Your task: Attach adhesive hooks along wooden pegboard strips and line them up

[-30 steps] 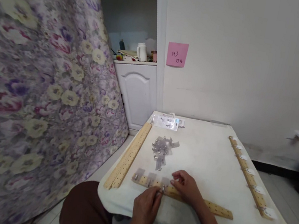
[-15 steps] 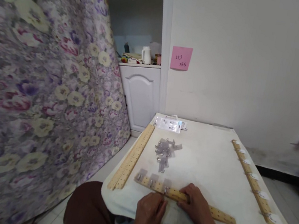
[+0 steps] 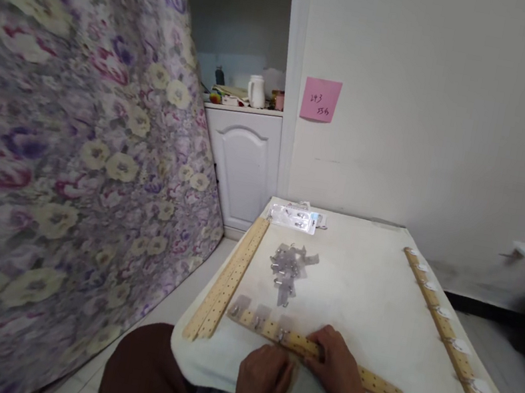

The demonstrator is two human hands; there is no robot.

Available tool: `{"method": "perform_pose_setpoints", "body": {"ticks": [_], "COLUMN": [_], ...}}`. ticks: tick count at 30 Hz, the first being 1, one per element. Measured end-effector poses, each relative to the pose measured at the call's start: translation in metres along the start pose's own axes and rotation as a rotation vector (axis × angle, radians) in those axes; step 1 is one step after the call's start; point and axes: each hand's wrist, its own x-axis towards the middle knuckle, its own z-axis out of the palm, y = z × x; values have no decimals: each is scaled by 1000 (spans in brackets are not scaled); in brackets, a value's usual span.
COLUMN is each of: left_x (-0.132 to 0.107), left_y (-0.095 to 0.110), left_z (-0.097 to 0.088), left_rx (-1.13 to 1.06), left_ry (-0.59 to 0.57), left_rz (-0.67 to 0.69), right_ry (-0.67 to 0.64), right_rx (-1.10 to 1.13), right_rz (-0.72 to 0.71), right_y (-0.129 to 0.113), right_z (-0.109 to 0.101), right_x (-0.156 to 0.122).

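1. Downward from the head camera, picture the table as a clock face with the wearer at six. A long, flat perforated strip (image 3: 298,344) lies near six o'clock, its ends pointing toward eight and four.
2. The right hand (image 3: 334,357) pinches the perforated strip just right of its middle, fingers over the far edge. The left hand (image 3: 264,374) is toward seven o'clock, fingers curled together beside the near edge; whether it pinches anything, I cannot tell.
3. Three metal hooks (image 3: 281,337) sit along the strip's left part, on greyish, see-through square backings (image 3: 264,311) that jut past its far edge.
4. Yellow-tan and dotted with small dark holes, the strip looks like wood or bamboo. It is probably light and stiff, best held by its long edges on the bare stretch right of the hooks. The backings look thin, smooth and perhaps slippery; the metal seems the firmer hold.
5. Toward ten lies a loose pile (image 3: 286,267) of similar hooks; at nine, two side-by-side strips (image 3: 230,279); at three, another strip (image 3: 442,330) bearing white pieces; at eleven, clear packaging (image 3: 292,218). Beneath spreads a pale cloth (image 3: 354,280).
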Motion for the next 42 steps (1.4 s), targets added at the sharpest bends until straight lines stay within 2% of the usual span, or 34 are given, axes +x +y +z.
{"method": "perform_pose_setpoints", "body": {"ticks": [4,7,12,17,21,25,29,33,37,39,42], "left_x": [0,-1,-2,-6,-8,-7,-4,-4,-9,-9,0], "left_y": [-2,-4,-12,-17,-18,-18,-17,-16,-2,13,39], "left_z": [1,3,10,23,29,26,19,9,-4,-11,-24], "left_rx": [-8,11,38,62,53,78,50,8,-212,-399,-744], "left_ry": [23,39,66,125,176,179,164,107,8,-86,-182], "left_rz": [19,43,103,106,114,125,145,145,119,22,-282], "right_ry": [-23,-49,31,21,48,79,170,233,345,409,471], "right_rx": [42,153,271,173,73,104,200,297,292,279,277], "right_rz": [3,19,33,115,235,230,162,9,-208,-321,-435], "right_y": [5,11,7,-21,-38,-38,-32,-28,-21,-19,-17], "right_z": [2,-2,-7,16,34,34,19,1,-11,-15,-20], "right_x": [1,10,51,93,102,95,79,56,33,23,10]}}
